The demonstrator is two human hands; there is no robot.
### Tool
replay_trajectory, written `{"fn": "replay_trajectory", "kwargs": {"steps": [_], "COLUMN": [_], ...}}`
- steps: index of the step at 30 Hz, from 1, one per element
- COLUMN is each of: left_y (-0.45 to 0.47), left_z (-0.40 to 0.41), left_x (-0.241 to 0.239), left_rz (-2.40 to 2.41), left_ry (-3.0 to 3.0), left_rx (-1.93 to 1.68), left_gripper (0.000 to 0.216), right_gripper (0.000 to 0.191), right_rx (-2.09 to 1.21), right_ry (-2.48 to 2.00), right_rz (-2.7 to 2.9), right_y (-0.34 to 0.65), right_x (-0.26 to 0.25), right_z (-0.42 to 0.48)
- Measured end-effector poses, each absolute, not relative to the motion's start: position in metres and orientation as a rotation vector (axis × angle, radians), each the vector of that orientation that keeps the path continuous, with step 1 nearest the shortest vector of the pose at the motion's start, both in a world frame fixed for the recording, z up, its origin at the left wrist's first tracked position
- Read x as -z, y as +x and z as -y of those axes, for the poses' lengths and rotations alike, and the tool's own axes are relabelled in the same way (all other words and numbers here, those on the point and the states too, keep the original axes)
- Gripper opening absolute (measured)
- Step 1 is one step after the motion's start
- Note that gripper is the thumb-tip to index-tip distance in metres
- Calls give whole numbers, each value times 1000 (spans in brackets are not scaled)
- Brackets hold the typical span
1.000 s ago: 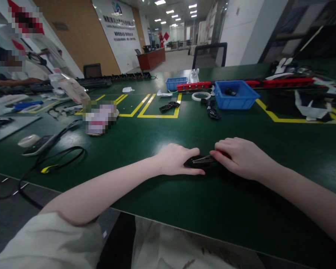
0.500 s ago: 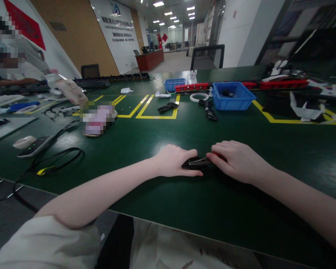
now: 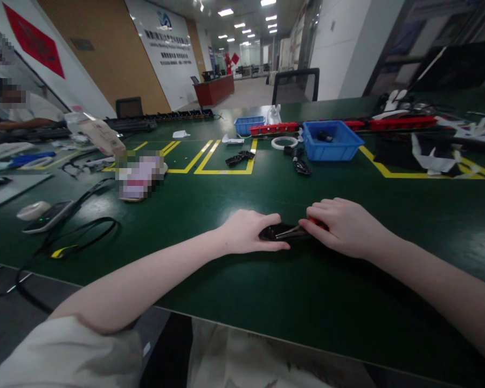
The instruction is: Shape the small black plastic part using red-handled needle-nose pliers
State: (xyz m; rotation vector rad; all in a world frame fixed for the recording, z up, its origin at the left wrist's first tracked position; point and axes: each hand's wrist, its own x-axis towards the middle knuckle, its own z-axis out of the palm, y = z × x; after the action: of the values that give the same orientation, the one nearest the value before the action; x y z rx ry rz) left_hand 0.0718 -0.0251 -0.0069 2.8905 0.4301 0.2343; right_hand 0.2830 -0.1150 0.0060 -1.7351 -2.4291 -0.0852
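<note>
My left hand [image 3: 248,230] lies on the green table [image 3: 210,205] with its fingers curled around a small black part [image 3: 271,232]. My right hand [image 3: 343,224] is closed on a red-handled tool [image 3: 303,230] whose metal jaws reach into the black part. The two hands almost touch, near the table's front edge. The tool's handles are mostly hidden under my right fingers.
Farther back stand a large blue bin [image 3: 331,140], a small blue bin [image 3: 248,124], red strips [image 3: 275,127], a white tape ring [image 3: 283,142] and black parts [image 3: 239,158]. At left lie a black cable [image 3: 81,231], a handheld device [image 3: 48,215] and clutter. A person sits at far left.
Both hands keep their grip on the part and tool; they have shifted slightly left together. The view has tilted a little.
</note>
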Motion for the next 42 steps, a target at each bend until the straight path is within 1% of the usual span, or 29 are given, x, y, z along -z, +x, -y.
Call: {"fn": "replay_trajectory", "kwargs": {"steps": [9,14,25,32,42], "left_y": [72,71,71,71,72], "left_z": [25,25,26,25,26], "left_x": [9,9,9,8,8], "left_rz": [-454,-453,-460,-451,-422], "left_ry": [2885,2906,2918,2903,2936], "left_rx": [-231,-232,-234,-225,-241], "left_gripper": [39,38,38,38,40], "right_gripper": [40,41,40,36,36], "right_rx": [32,0,0,101,79], "right_ry": [-1767,-1721,-1662,-1664,-1667], "right_rz": [2303,2321,2347,2305,2348], "right_y": [284,280,277,283,281], "right_x": [-1,0,-1,0,-1], "right_z": [115,116,119,117,118]}}
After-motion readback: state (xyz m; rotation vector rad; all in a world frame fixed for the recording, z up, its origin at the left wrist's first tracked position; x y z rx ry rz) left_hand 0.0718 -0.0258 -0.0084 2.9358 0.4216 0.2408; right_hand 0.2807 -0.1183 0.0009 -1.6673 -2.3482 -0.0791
